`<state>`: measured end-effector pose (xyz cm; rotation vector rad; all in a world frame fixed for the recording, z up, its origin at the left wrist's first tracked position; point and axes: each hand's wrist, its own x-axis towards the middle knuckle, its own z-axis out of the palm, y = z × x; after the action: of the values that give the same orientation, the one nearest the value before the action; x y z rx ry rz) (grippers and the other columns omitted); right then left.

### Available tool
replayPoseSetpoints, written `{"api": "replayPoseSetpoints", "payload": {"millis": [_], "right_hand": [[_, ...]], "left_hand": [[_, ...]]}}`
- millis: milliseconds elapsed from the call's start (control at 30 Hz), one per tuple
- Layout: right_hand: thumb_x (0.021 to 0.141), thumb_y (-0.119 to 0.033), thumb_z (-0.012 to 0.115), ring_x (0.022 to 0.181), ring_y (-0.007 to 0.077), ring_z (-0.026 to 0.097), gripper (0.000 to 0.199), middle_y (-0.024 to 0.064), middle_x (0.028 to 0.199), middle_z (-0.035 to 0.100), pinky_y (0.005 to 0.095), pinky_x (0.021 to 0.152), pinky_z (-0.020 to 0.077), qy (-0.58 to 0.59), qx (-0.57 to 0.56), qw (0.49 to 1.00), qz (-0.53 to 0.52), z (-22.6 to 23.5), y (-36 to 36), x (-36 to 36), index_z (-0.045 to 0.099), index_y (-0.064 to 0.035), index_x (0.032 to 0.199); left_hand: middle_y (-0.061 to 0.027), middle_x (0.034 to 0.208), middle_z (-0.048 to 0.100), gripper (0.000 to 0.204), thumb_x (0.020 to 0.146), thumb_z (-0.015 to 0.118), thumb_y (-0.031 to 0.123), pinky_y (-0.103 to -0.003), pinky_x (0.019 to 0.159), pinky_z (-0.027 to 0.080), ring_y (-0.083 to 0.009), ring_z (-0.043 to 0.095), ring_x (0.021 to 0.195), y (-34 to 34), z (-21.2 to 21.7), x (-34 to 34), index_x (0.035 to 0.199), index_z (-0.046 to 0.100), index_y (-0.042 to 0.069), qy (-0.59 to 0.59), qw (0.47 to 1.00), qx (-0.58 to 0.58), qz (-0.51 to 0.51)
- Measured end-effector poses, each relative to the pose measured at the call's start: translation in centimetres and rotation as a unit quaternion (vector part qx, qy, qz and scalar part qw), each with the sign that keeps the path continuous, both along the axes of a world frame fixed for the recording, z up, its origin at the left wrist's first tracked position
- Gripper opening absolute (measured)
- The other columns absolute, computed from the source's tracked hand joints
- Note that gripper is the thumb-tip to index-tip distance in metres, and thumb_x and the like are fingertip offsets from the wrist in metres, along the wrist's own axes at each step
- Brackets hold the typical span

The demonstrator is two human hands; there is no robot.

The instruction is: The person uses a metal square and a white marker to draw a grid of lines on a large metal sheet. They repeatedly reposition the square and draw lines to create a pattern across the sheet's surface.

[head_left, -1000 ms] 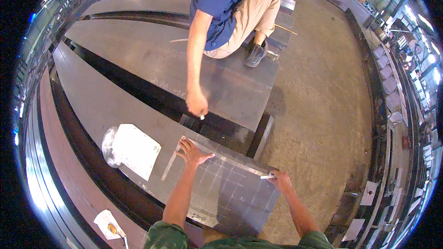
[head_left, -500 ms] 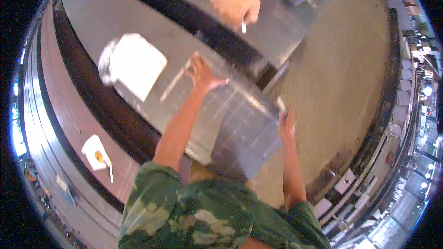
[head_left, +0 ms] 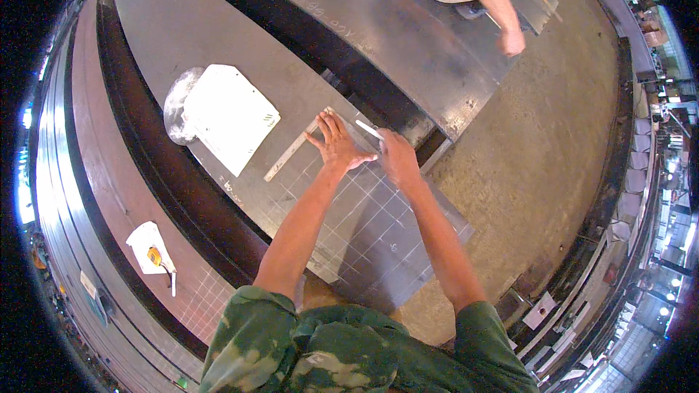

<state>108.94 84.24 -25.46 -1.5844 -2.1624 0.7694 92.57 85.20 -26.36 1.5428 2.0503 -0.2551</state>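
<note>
My left hand [head_left: 336,144] lies flat, fingers spread, on a grey steel plate [head_left: 378,244] that carries a grid of pale chalk lines. Under its fingers runs a long metal ruler [head_left: 291,151], slanting down to the left. My right hand [head_left: 397,157] is closed around a white chalk stick [head_left: 368,129], whose tip sits on the plate just right of my left hand. Both forearms reach in from the lower edge.
A white paper sheet [head_left: 229,116] with a clear plastic bag [head_left: 177,105] lies left on the plate. A yellow tape measure on a white scrap [head_left: 153,251] rests on the rusty beam at lower left. Another person's hand [head_left: 512,41] hangs over the far plate. Concrete floor lies at right.
My right hand has moved from the plate's right edge up to beside my left hand, carrying the chalk. The view has swung. The other person's hand has drawn away toward the upper right.
</note>
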Motion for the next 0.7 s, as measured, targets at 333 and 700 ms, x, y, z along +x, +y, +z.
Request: {"api": "replayPoseSetpoints", "payload": {"millis": [333,700], "right_hand": [[0.088,-0.007,0.057,0.092,0.0406,0.067,0.033,0.0192,0.096,0.069,0.051,0.08,0.0547,-0.089,0.031,0.993,0.064,-0.1,3.9,-3.8,0.062,-0.0081,0.12],[0.09,-0.011,0.056,0.091,0.0386,0.069,0.028,0.0213,0.095,0.071,0.0499,0.08,0.0562,-0.138,-0.005,0.984,0.117,0.0,4.8,-5.7,0.066,-0.0061,0.116]], "left_hand": [[-0.0264,0.166,-0.003,0.153,0.058,0.08,0.074,-0.076,0.113,-0.002,-0.0404,-0.009,0.154,-0.1,-0.4,0.3,0.156,-0.004,-0.008,-0.02,1.0,0.021,0.01],[-0.027,0.165,0.0,0.151,0.059,0.079,0.076,-0.077,0.112,-0.001,-0.0408,-0.004,0.154,-0.5,-2.5,-0.1,0.156,-0.002,-0.008,0.013,0.998,0.064,0.01]]}}
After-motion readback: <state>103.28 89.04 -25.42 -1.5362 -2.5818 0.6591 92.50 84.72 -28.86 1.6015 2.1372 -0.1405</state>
